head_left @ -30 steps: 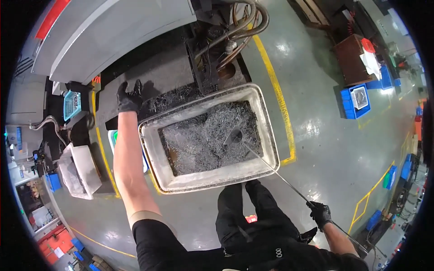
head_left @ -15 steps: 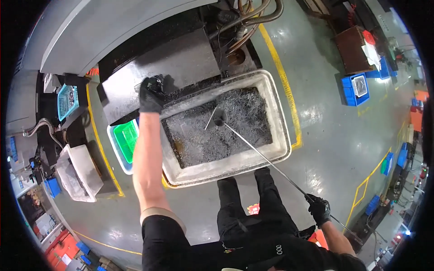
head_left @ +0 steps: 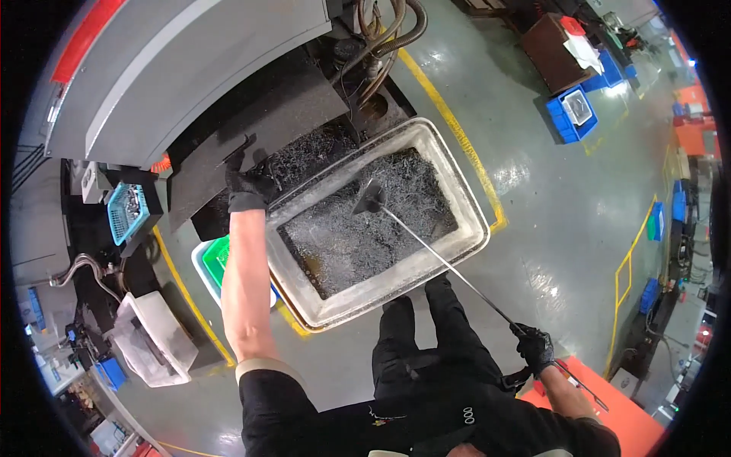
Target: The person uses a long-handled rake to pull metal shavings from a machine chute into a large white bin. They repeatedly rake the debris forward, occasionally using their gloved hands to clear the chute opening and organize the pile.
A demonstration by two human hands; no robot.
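My left hand, in a black glove, is closed at the lower edge of a flat dark metal cover in front of the grey machine. The cover is raised, and dark metal shavings show beneath it. In my right hand, also gloved in black, is the long thin rod of a scraper. Its dark flat head rests on the shavings inside a large whitish tub before me. My left fingers are partly hidden against the dark metal.
Left of the tub stands a white bin holding a green basket. A blue basket of parts and a white bin are farther left. Hoses hang beyond the tub. A blue crate and an orange surface lie to the right.
My left hand has lifted the cover, uncovering the shavings under it. My right hand still holds the scraper, its head still in the tub. The view has turned.
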